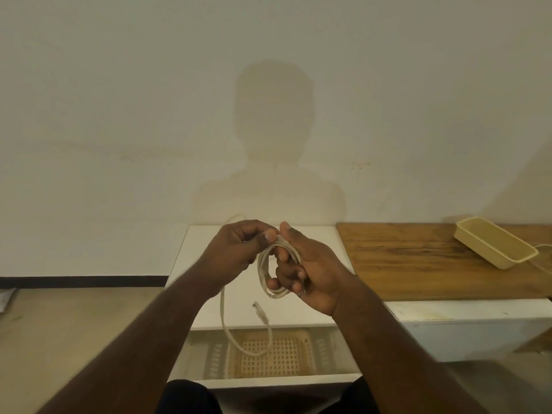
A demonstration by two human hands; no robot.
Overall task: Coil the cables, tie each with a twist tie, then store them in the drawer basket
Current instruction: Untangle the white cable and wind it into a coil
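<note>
A white cable is partly wound into a small coil held above the white cabinet top. My right hand grips the coil, with fingers through the loops and the thumb on top. My left hand pinches the cable at the top of the coil. A loose tail hangs down from my left hand, loops over the open drawer and ends in a plug. Below, the open drawer holds a beige perforated basket. No twist tie is visible.
A white cabinet top lies under my hands. To the right, a wooden board carries a beige rectangular tray with another thin cable beside it. A bare wall stands behind. Floor lies to the left.
</note>
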